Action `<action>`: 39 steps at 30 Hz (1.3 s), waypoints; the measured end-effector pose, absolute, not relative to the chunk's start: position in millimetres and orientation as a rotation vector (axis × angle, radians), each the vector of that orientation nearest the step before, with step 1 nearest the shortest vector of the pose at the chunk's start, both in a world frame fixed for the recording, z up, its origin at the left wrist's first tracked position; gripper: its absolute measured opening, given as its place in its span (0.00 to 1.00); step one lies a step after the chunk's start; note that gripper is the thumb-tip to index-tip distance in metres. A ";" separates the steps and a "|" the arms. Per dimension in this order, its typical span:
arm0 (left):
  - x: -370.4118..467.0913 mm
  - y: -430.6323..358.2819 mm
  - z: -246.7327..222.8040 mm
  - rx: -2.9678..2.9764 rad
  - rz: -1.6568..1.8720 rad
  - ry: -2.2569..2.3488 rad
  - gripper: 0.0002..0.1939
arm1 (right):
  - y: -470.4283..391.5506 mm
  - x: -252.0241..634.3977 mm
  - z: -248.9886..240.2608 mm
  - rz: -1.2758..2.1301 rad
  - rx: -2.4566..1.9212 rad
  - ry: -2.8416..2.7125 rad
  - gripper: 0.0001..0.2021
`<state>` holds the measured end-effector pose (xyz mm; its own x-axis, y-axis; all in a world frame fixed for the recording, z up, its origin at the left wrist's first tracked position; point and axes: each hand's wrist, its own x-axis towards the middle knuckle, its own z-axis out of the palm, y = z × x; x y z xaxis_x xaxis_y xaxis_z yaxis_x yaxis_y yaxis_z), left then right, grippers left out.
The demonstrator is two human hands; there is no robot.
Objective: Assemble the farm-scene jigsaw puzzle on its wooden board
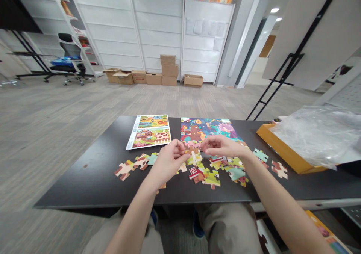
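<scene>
Head view: blue print (134,130) on one sheet (150,130) is too small to read. The left hand (169,158) meets one fence-patterned puzzle piece (194,157) before one puzzle board (208,128); the right hand (220,146) curls beside it. Whether either grips cannot be told. Black table (96,167), grey floor (101,100).

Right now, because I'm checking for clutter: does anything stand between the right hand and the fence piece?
Nothing visible stands between the right hand and the fence piece. The left hand is at the piece's other side.
</scene>
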<state>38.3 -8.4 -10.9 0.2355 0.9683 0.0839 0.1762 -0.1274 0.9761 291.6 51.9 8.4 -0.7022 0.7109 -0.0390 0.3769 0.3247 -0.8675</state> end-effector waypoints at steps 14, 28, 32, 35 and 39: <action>66.0 -0.6 -14.8 1.978 1.044 1.472 0.03 | 89.5 348.6 1.2 1.065 -1.199 -1.798 0.21; 64.1 -3.8 -22.7 2.530 0.473 1.613 0.09 | 102.8 380.5 -14.3 1.142 -1.650 -1.893 0.22; 63.0 -3.6 -23.8 2.526 0.428 1.623 0.12 | 104.7 378.2 -17.4 1.088 -1.625 -1.950 0.21; 62.3 -4.2 -23.5 2.526 0.404 1.631 0.12 | 106.7 377.8 -20.9 0.978 -1.586 -2.055 0.20; 62.1 -5.5 -22.0 2.526 0.378 1.640 0.12 | 106.8 377.7 -23.1 0.829 -1.594 -2.170 0.19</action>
<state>62.1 -5.5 -22.0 0.3868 0.9100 0.1492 0.8835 -0.4120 0.2228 377.7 106.8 -23.1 -0.3244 0.9426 -0.0788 0.7550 0.2078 -0.6220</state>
